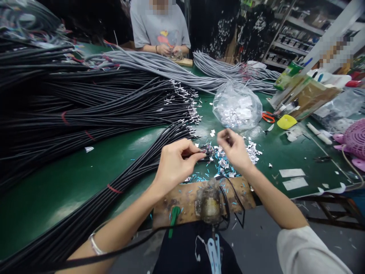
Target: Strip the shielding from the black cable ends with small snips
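Observation:
My left hand (pixel 178 161) pinches a black cable near its stripped end, where thin wires fan out. More black cables (pixel 148 152) run from beside that hand down to the lower left, bundled by a red tie. Over the scraps, to the right of the cable end, my right hand (pixel 232 148) has its fingers curled together and slightly blurred. Whether it holds anything is hidden. Foil scraps (pixel 252 152) and small blue bits of insulation (pixel 199 177) lie under and around both hands. Close in front of me a small motor-like device (pixel 211 205) sits on a wooden board (pixel 182 192).
Large bundles of black cable (pixel 114 102) fill the left of the green table, with grey cables (pixel 159 64) behind. A clear bag of scraps (pixel 238 106), orange-handled scissors (pixel 268 117) and a yellow object (pixel 286 121) lie to the right. Across the table sits a person (pixel 159 30).

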Tool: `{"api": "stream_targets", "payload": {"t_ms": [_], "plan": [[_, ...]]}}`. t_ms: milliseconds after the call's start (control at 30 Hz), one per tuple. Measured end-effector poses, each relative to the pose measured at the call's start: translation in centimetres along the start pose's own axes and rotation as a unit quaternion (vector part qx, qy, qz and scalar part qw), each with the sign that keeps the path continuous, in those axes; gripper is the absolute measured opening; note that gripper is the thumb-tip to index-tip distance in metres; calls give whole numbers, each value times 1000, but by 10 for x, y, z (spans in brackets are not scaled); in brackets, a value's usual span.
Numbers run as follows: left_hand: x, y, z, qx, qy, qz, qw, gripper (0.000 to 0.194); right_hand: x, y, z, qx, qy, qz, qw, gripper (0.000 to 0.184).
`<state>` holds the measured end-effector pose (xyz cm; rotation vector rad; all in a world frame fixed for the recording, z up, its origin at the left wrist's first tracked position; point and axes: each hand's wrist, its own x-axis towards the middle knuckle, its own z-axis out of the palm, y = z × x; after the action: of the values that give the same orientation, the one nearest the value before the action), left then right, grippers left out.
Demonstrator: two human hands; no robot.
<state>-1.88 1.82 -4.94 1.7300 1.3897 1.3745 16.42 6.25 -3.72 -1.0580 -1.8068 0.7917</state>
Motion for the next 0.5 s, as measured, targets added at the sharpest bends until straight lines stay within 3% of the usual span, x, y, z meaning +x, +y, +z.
{"api": "stream_targets", "payload": {"t_ms": [67,100,233,400,500], "plan": [[1,-2,0,-12,30,-5,999,12,1,2,-5,95,19,70,993,15],[2,-3,-1,-20,27,-9,999,11,0,1,-7,101,34,67,992,14],[5,-1,-2,-29,-13,-11,999,10,-5,-5,-7,-11,56,-42,997,12],[3,6,-2,7,-42,18,999,8,-8,-11,1,-11,-19,-74,997,13],[2,8,-3,29,-61,35,997,10,-9,-13,3,-1,-26,-88,996,13]]}}
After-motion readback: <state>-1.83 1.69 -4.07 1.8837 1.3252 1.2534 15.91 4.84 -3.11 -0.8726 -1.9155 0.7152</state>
